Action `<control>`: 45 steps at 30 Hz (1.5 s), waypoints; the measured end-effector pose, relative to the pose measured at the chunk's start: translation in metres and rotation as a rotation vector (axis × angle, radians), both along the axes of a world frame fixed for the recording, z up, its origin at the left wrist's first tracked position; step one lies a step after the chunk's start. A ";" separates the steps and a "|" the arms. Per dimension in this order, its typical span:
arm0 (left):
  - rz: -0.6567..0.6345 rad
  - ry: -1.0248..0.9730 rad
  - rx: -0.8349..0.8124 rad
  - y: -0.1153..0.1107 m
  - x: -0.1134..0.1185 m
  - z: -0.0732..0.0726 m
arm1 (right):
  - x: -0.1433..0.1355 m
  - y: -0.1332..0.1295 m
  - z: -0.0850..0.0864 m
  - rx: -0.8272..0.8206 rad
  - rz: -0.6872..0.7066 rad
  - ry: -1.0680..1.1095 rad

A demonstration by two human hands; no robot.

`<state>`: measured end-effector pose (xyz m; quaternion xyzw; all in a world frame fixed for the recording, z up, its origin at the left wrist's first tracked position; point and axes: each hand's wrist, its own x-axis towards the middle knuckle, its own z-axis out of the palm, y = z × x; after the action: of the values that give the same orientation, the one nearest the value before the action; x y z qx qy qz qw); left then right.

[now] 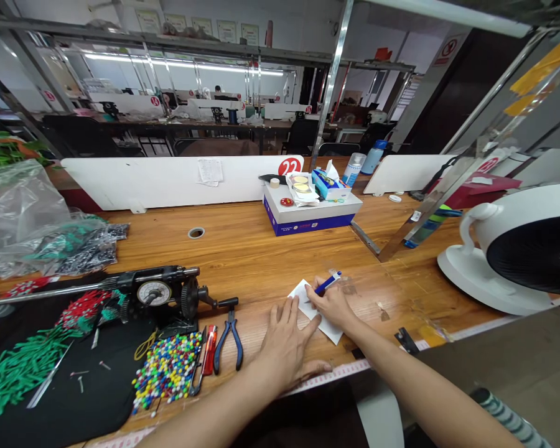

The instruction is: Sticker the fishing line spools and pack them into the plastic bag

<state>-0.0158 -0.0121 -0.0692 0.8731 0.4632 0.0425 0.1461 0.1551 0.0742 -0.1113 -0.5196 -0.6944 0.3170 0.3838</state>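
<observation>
A small white sheet of paper (329,328) lies slanted on the wooden table (242,261) near its front edge. My right hand (332,303) is closed round a blue and white pen (327,283), its tip side hidden by the fingers over the paper's upper part. Flat on the table, my left hand (287,342) has its fingers spread, with fingertips touching the paper's left edge. Left of that hand lie blue-handled pliers (228,342), a red tool (210,350) and a pile of coloured beads (168,373).
A hand-cranked machine (154,292) stands at the left beside green strands (23,367) on a black mat. Further back is a box (312,214) holding tissues and other items. A white fan (518,249) stands at the right. A measuring tape runs along the front edge.
</observation>
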 end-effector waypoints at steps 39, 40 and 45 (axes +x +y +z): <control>0.090 0.022 0.118 0.004 0.007 -0.005 | 0.012 0.008 0.004 -0.040 -0.059 0.050; 0.090 0.020 0.117 0.005 0.007 -0.006 | 0.012 0.008 0.004 -0.040 -0.054 0.046; 0.075 0.040 0.093 0.006 0.007 -0.006 | 0.012 0.008 0.004 0.019 -0.050 -0.025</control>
<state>-0.0087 -0.0062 -0.0747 0.8618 0.4958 0.0519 0.0943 0.1668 0.0826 -0.1069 -0.5371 -0.6888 0.2942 0.3880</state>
